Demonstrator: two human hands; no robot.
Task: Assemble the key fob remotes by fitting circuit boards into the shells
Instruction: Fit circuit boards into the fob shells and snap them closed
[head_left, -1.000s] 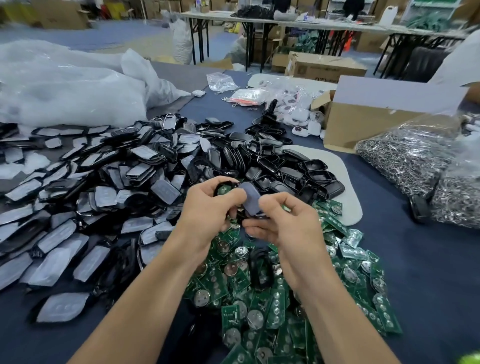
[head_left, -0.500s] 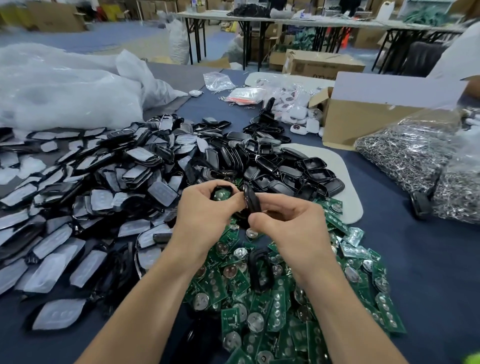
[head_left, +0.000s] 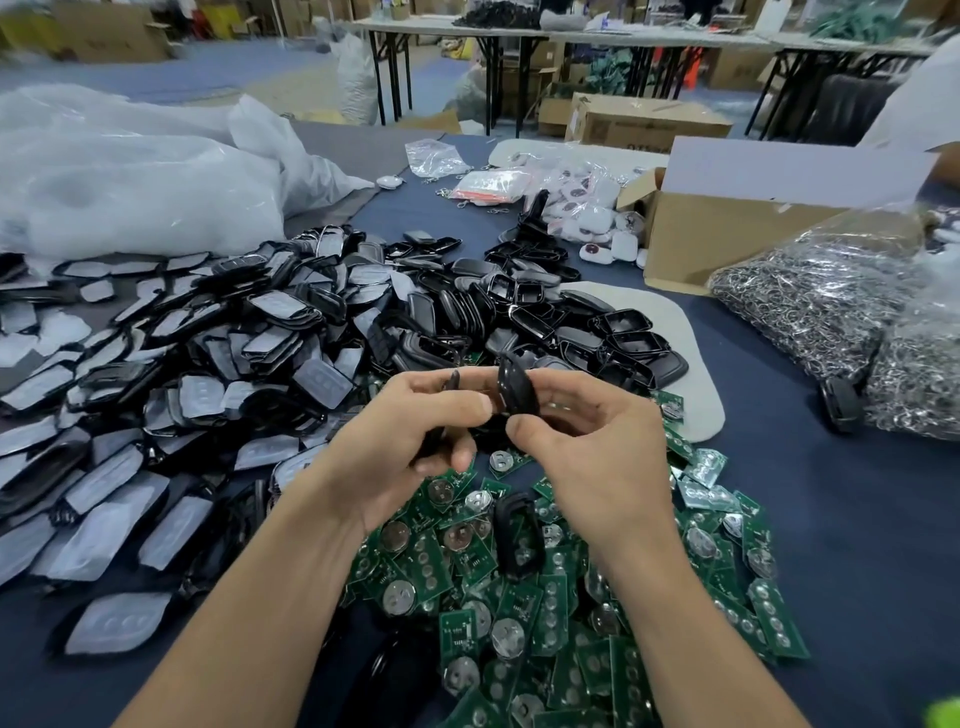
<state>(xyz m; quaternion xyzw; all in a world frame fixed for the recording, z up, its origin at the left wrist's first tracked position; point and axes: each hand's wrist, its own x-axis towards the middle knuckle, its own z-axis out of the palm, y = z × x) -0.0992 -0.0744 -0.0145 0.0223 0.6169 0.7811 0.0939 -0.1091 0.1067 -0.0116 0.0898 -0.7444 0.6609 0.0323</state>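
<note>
Together, left hand (head_left: 400, 441) gripping dark shell (head_left: 451, 383), right hand (head_left: 597, 457) pinching second shell (head_left: 514, 389)

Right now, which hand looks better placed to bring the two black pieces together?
Probably the right hand: it pinches the black shell half upright at its fingertips, close beside the left hand, which grips the other black piece in its curled fingers.

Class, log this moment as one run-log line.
left hand: holds dark piece | right hand: pinches black shell | circuit boards: piled beneath hands
</note>
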